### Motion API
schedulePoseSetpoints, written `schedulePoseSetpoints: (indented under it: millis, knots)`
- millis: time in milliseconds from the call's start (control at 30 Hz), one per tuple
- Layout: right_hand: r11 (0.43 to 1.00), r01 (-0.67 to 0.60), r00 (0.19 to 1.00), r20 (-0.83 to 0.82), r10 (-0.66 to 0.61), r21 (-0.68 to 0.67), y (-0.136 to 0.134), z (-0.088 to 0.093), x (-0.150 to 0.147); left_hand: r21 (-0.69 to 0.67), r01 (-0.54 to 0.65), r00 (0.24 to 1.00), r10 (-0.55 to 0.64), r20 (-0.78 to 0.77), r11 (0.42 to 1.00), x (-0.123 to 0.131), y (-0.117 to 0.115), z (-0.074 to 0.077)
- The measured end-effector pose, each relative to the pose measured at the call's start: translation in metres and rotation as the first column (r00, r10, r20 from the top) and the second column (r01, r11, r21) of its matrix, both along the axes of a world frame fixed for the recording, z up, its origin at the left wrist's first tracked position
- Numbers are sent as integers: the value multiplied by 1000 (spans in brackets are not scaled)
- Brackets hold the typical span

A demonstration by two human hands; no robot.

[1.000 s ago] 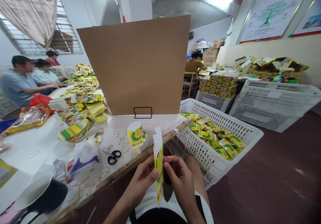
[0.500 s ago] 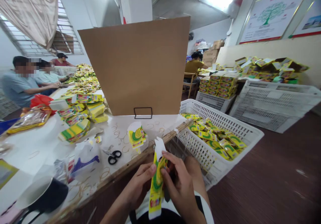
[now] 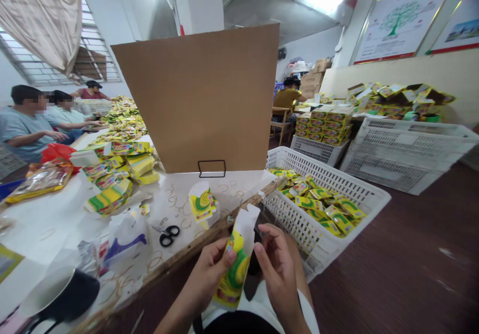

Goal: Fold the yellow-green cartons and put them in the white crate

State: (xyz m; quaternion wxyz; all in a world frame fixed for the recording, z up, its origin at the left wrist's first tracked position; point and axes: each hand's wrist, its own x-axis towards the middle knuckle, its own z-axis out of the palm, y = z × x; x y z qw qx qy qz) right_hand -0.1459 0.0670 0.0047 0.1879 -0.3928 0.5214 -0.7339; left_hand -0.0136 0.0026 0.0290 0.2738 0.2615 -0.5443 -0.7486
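Note:
My left hand (image 3: 205, 270) grips a small yellow and green carton (image 3: 238, 270) by its left edge, above my lap. The carton's white top flaps stand open, pointing up towards the table edge. To the right of the carton, my right hand (image 3: 277, 269) holds nothing; its fingers are curved and apart, with thumb and fingertips close to the carton's side. On the table just beyond lies a small pile of flat yellow and green cartons (image 3: 203, 205). Black-handled scissors (image 3: 169, 236) rest to the left of that pile.
A white crate (image 3: 329, 174) full of yellow packs stands at my right. Brown cardboard (image 3: 198, 99) rises upright on the table. Bundled cartons (image 3: 108, 194), a dark mug (image 3: 77, 296) and loose rubber bands lie leftward. Several people sit at tables farther off.
My right hand has let go of the carton and moved slightly right, its fingers opening. The carton has turned in my left hand, showing a wider face and its open white flaps.

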Motion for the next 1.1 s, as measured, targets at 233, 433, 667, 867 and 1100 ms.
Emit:
schedulePoseSetpoints:
  millis: [233, 433, 667, 867, 1100]
  knots:
    - [951, -277, 959, -16, 281, 136, -5, -11, 10, -342, -203, 975, 221, 13, 917, -2, -2, 2]
    - [967, -189, 982, 16, 189, 173, -6, -14, 5, -467, -189, 956, 270, 112, 864, -1, -1, -5]
    - [975, -221, 971, 95, 219, 4, -4, -6, -3, -310, -25, 998, 43, 51, 951, 7, -2, 3]
    - [933, -351, 936, 16, 351, 77, 1, 8, -11, -205, 148, 987, -159, -37, 968, 16, -7, 9]
    - [917, -346, 916, -139, 375, 198, 5, 24, -20, -117, 144, 977, -160, -139, 983, 13, -7, -5]
